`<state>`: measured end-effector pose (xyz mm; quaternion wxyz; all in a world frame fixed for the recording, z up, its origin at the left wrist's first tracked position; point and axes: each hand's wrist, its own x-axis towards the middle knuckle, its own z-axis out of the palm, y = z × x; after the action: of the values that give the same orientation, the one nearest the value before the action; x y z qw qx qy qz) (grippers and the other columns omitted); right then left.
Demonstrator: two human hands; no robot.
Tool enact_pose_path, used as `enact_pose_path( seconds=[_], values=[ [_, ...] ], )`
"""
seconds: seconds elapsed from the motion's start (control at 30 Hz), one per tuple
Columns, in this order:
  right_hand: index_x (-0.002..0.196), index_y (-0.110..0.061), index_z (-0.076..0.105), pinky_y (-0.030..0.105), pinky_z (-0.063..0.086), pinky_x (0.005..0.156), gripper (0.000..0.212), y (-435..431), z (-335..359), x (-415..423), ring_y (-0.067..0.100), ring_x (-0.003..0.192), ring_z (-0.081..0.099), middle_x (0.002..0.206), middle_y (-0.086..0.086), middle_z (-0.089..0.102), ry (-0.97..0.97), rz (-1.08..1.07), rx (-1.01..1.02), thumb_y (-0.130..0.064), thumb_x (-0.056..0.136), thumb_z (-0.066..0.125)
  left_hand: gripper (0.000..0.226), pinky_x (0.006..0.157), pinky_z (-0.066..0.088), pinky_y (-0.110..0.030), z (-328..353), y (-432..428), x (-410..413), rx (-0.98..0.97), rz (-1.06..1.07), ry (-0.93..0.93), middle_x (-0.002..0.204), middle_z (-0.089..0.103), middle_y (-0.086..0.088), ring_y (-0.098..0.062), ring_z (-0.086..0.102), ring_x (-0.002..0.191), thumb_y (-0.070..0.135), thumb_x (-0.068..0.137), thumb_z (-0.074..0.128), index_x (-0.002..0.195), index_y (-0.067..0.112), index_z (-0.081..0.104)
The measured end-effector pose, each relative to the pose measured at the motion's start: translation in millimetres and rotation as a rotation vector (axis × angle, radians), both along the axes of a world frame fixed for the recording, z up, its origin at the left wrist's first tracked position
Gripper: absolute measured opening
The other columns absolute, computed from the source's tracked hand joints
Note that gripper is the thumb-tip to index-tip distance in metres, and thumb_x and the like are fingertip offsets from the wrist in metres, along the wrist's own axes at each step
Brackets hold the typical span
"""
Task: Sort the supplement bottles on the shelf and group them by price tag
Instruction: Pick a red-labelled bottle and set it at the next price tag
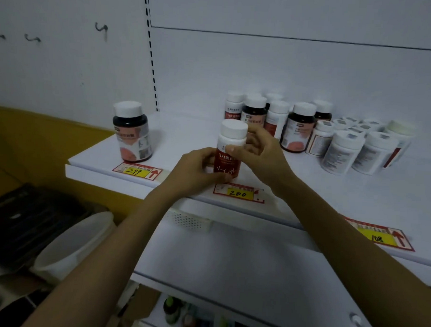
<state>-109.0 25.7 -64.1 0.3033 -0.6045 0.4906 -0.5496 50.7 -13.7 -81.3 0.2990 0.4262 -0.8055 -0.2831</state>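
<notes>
A white bottle with a red label stands upright just behind the yellow "200" price tag at the front of the white shelf. My left hand grips its lower left side and my right hand grips its upper right side. A dark bottle with a white cap stands alone behind the "299" tag. Several dark and white bottles crowd the back right of the shelf. A "108" tag lies at the front right.
Beside the dark bottles stands a cluster of small white bottles. Below is a lower white shelf. A white bin and a dark box sit on the floor at left, before a yellow wall.
</notes>
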Motion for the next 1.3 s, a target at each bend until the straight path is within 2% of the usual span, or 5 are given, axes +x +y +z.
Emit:
enact_pose_path(
  seconds=[0.33,0.5,0.83,1.03,1.3],
  values=[
    [0.128,-0.009,0.043,0.025,0.058,0.078,0.057,-5.8,-22.6,1.2,0.018,0.109,0.06,0.127,0.01,0.057,0.179,-0.086,-0.092,-0.014,0.08,0.074,0.054,0.067,0.034,-0.002,-5.7,-6.1,-0.2,-0.041,0.018,-0.001,0.123,0.062,0.003,0.0,0.051,0.092,0.035,0.076,0.071,0.126,0.022,0.052],
    [0.126,-0.008,0.045,0.03,0.058,0.081,0.056,-3.2,-22.4,0.7,0.02,0.109,0.062,0.125,0.01,0.06,0.187,-0.109,-0.078,-0.013,0.078,0.075,0.055,0.086,0.041,-0.02,-5.5,-5.8,-0.2,-0.023,-0.014,-0.004,0.126,0.061,0.0,-0.006,0.053,0.098,0.036,0.077,0.07,0.126,0.019,0.051],
    [0.141,-0.015,0.037,0.034,0.045,0.102,0.077,25.1,-9.2,10.5,0.013,0.124,0.051,0.138,0.002,0.052,0.26,-0.211,0.086,-0.028,0.076,0.077,0.083,0.099,0.034,-0.025,-2.0,2.4,4.9,-0.046,-0.062,0.101,0.146,0.041,-0.007,-0.023,0.042,0.131,0.039,0.077,0.07,0.143,0.012,0.029],
    [0.147,-0.018,0.027,0.026,0.03,0.107,0.086,58.7,-4.1,13.8,0.015,0.137,0.035,0.153,0.001,0.033,0.482,-0.386,0.131,-0.04,0.077,0.073,0.095,0.109,0.007,-0.023,-4.3,21.3,11.2,-0.286,-0.043,0.091,0.158,0.014,-0.006,-0.021,0.013,0.145,0.044,0.08,0.066,0.149,0.011,0.008],
    [0.149,-0.017,0.025,0.029,0.018,0.115,0.079,108.7,15.9,-7.6,0.018,0.145,0.02,0.157,0.002,0.024,0.828,-0.557,0.048,-0.041,0.085,0.065,0.084,0.115,0.013,-0.04,11.9,63.0,-7.3,-0.735,-0.137,-0.046,0.152,0.03,-0.014,-0.029,0.023,0.142,0.055,0.081,0.05,0.144,0.004,0.028]
  ],
)
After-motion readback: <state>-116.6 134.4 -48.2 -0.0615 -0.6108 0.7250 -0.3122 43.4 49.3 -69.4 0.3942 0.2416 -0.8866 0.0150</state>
